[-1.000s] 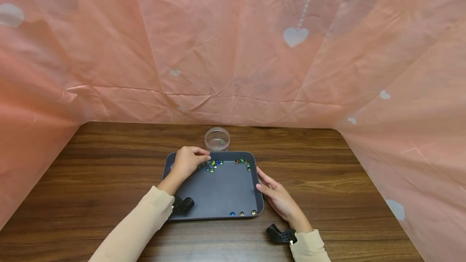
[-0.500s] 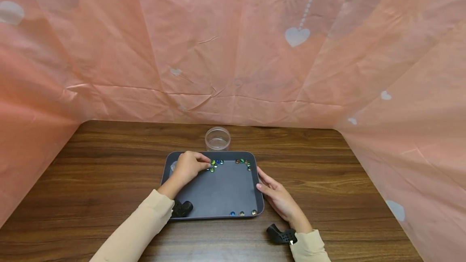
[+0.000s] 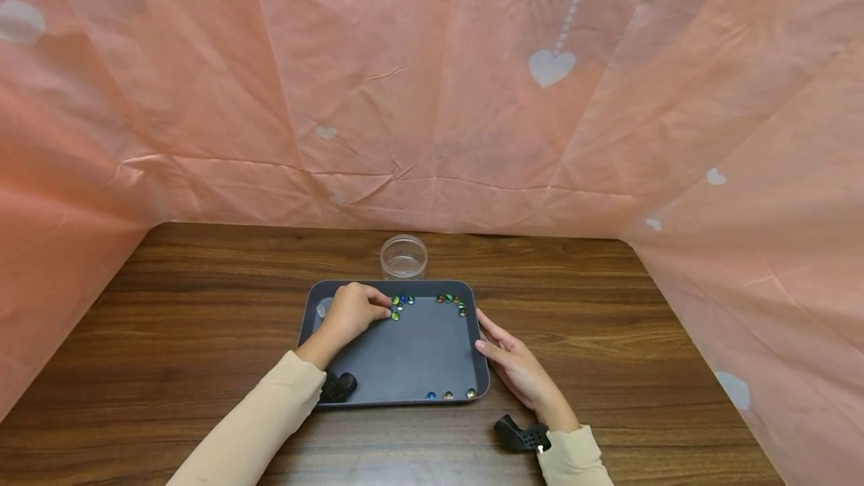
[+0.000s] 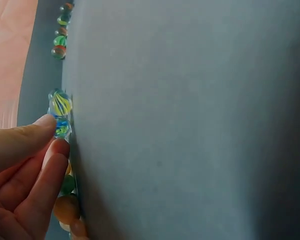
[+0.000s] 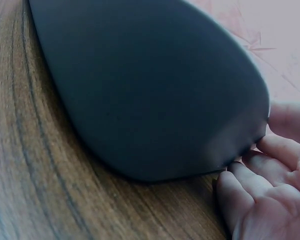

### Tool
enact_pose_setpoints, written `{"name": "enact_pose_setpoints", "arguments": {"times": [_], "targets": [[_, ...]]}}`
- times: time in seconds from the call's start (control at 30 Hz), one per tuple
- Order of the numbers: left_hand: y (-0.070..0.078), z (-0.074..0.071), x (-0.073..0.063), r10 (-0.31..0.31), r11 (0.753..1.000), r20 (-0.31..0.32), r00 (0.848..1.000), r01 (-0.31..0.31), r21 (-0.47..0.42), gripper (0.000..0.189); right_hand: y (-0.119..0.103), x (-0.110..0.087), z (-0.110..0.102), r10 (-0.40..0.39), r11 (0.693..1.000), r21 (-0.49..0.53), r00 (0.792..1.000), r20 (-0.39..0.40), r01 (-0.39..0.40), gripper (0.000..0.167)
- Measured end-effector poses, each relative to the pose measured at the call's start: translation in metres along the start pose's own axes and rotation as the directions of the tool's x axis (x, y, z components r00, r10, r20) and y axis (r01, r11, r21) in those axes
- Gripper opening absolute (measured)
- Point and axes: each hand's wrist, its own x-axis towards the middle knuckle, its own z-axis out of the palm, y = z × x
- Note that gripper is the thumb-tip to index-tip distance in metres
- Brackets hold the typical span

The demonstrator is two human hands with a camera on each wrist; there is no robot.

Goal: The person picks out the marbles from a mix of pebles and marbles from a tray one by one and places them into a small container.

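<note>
My left hand (image 3: 351,313) is over the far left part of a dark grey tray (image 3: 412,366). Its thumb and forefinger pinch a blue-green glass marble (image 4: 62,127), beside a marble with yellow stripes (image 4: 61,104). More marbles (image 3: 403,299) lie in a cluster just right of the fingertips, and others below the hand are partly hidden. On the tray's right side, my right hand (image 3: 520,370) grips the wall, thumb at the rim and fingers against the outside. The right wrist view shows those fingers at the tray's lower edge.
A clear round jar (image 3: 403,257) stands behind the tray. Several marbles (image 3: 448,298) sit in the tray's far right corner, and a few (image 3: 448,396) along its near edge. A small clear piece (image 3: 321,309) lies at the tray's left. Pink cloth (image 3: 432,96) hangs behind the wooden table (image 3: 607,321).
My left hand has come down from the tray's far rim to the marbles, and its fingers have closed on one. A marble visible in the jar earlier no longer shows. My right hand stays put.
</note>
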Motion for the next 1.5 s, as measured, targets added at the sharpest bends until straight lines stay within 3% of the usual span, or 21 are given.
{"name": "enact_pose_setpoints", "arguments": {"times": [0.27,0.37,0.43,0.5,0.6,0.63,0.67,0.8,1.0,1.17,1.27,1.3,1.33,1.4,1.5], "targets": [[0.002,0.0,0.004,0.048,0.998,-0.003,0.999,-0.048,0.03,0.004,-0.001,0.002,-0.003,-0.002,1.0,-0.002,1.0,-0.005,0.002,0.065],[0.0,-0.003,0.006,0.038,0.999,-0.008,0.999,-0.039,-0.036,0.007,0.0,0.002,-0.003,-0.011,1.0,-0.006,1.0,-0.002,0.011,0.065],[-0.002,-0.006,0.007,0.003,0.986,0.009,1.0,-0.002,-0.164,0.012,0.0,0.002,-0.004,-0.015,1.0,-0.008,1.0,-0.003,0.015,0.065],[-0.004,-0.008,0.008,-0.057,0.941,0.047,0.997,0.069,-0.332,0.018,0.001,0.001,-0.004,-0.008,1.0,-0.018,1.0,-0.014,0.008,0.065],[-0.006,-0.01,0.007,-0.137,0.811,0.129,0.982,0.186,-0.555,0.028,0.002,-0.002,-0.004,0.003,1.0,-0.026,1.0,-0.022,-0.004,0.065],[-0.005,-0.011,0.007,-0.158,0.764,0.15,0.976,0.217,-0.608,0.03,0.003,-0.003,-0.005,0.006,1.0,-0.027,1.0,-0.023,-0.006,0.065],[-0.005,-0.011,0.007,-0.167,0.733,0.162,0.973,0.232,-0.64,0.033,0.003,-0.004,-0.005,0.005,1.0,-0.028,1.0,-0.021,-0.005,0.065],[-0.001,-0.016,0.009,-0.153,0.624,0.183,0.971,0.239,-0.744,0.039,0.002,-0.006,-0.005,-0.017,1.0,-0.012,1.0,0.001,0.017,0.065],[0.008,-0.023,0.015,-0.099,0.503,0.158,0.982,0.187,-0.844,0.04,0.001,-0.005,-0.004,-0.04,0.999,0.001,0.999,0.023,0.04,0.066],[0.012,-0.026,0.023,-0.103,0.469,0.141,0.985,0.173,-0.866,0.041,0.003,-0.003,-0.004,-0.046,0.999,0.0,0.998,0.038,0.047,0.066],[0.015,-0.027,0.027,-0.124,0.466,0.136,0.983,0.178,-0.867,0.044,0.004,-0.002,-0.004,-0.049,0.999,0.005,0.998,0.04,0.049,0.066],[0.016,-0.027,0.029,-0.134,0.477,0.129,0.982,0.178,-0.861,0.044,0.004,-0.001,-0.004,-0.051,0.999,0.005,0.998,0.044,0.051,0.066],[0.017,-0.028,0.03,-0.144,0.504,0.118,0.983,0.176,-0.846,0.044,0.005,-0.001,-0.004,-0.049,0.999,0.007,0.998,0.045,0.048,0.066],[0.02,-0.028,0.032,-0.165,0.594,0.08,0.983,0.164,-0.788,0.041,0.005,0.0,-0.004,-0.05,0.999,0.01,0.997,0.054,0.049,0.066],[0.027,-0.027,0.036,-0.145,0.804,-0.033,0.989,0.098,-0.587,0.032,0.006,0.0,-0.004,-0.049,0.999,0.008,0.997,0.055,0.049,0.066]]}}
